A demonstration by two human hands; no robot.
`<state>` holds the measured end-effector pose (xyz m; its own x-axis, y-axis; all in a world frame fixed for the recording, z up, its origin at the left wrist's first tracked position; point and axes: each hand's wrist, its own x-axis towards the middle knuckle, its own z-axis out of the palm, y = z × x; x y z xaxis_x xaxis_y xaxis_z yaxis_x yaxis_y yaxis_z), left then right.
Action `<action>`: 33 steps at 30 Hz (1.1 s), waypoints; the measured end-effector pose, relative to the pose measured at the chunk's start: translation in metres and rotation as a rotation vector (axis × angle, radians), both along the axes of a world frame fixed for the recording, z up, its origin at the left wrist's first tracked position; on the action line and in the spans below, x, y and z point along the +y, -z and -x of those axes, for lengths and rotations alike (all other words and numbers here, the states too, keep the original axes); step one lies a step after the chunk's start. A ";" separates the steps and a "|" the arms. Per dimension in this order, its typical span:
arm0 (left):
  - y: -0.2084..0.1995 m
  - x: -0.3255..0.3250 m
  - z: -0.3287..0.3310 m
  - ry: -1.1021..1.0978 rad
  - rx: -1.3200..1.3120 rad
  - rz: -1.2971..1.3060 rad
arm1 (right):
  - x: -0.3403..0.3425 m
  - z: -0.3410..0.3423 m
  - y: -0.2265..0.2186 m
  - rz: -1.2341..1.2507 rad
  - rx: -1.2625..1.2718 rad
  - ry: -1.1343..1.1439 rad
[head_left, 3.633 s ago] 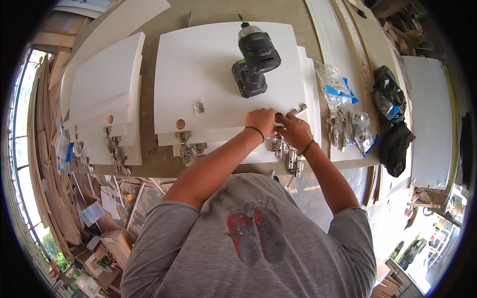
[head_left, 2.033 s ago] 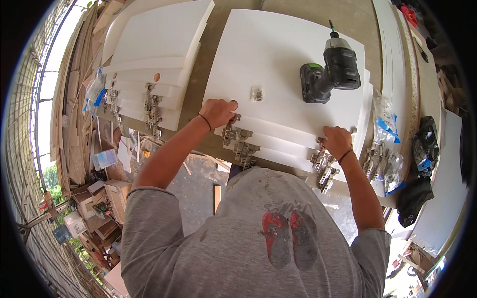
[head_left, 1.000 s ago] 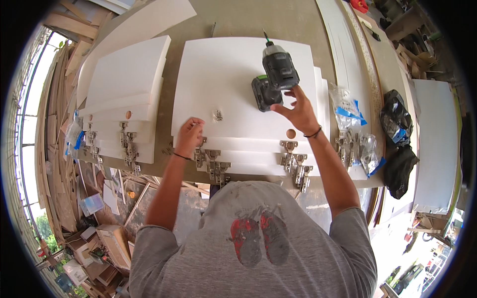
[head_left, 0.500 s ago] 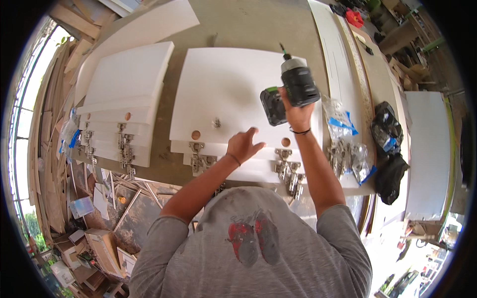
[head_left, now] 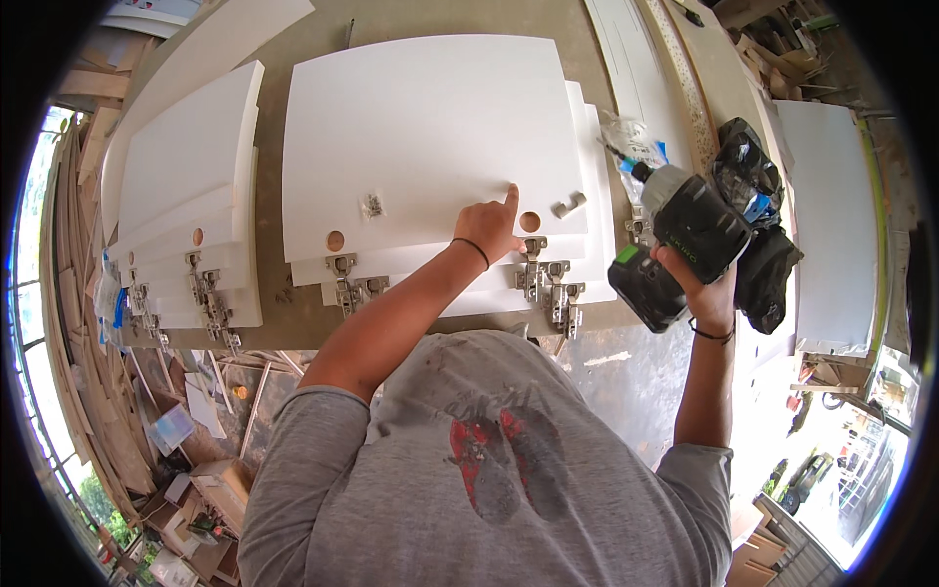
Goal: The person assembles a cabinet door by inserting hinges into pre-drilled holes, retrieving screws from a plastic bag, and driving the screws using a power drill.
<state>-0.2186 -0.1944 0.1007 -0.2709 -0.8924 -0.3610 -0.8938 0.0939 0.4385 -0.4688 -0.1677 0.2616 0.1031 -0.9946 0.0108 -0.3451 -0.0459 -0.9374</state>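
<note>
presently, the right hand (head_left: 710,293) is grasping the cordless drill (head_left: 694,223) by its handle, with the fingers wrapped around it. the drill is in the air, to the right of the panels, and it is tilted, so that its bit (head_left: 622,158) points to the upper left. in this view it covers a part of the black plastic bag (head_left: 768,279). the left hand (head_left: 483,223) is at the near right part of the top white panel (head_left: 421,127). its index finger is stretched away from the body, its thumb is spread apart, and the other fingers are curled; i cannot tell whether they hold something small. the thumb is just beside the first right hinge (head_left: 531,262), near to the right round hole (head_left: 529,222). to the right of this hole lie small grey bits (head_left: 577,201). farther to the left, on the same panel, there is a small clear packet (head_left: 372,205), and near it the left round hole (head_left: 335,241).
</note>
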 end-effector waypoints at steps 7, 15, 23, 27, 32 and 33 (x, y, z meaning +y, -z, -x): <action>0.000 -0.003 0.008 0.029 -0.036 -0.005 | 0.004 0.009 0.021 -0.027 0.154 -0.062; 0.000 0.000 0.009 -0.022 -0.009 -0.017 | -0.023 -0.013 0.030 -0.239 0.499 -0.375; 0.000 0.003 0.007 -0.019 0.006 -0.005 | -0.031 -0.027 0.051 -0.298 0.606 -0.492; 0.006 0.003 0.008 -0.030 0.015 0.014 | -0.032 -0.031 0.056 -0.276 0.594 -0.515; 0.008 0.003 0.008 -0.033 0.030 0.011 | -0.035 -0.032 0.059 -0.338 0.659 -0.525; 0.007 0.003 0.008 -0.037 0.033 0.009 | -0.035 -0.033 0.058 -0.339 0.662 -0.529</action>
<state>-0.2263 -0.1915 0.0935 -0.2491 -0.9053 -0.3441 -0.8820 0.0653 0.4667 -0.4359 -0.2023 0.2037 0.4276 -0.7548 -0.4974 -0.8296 -0.1090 -0.5477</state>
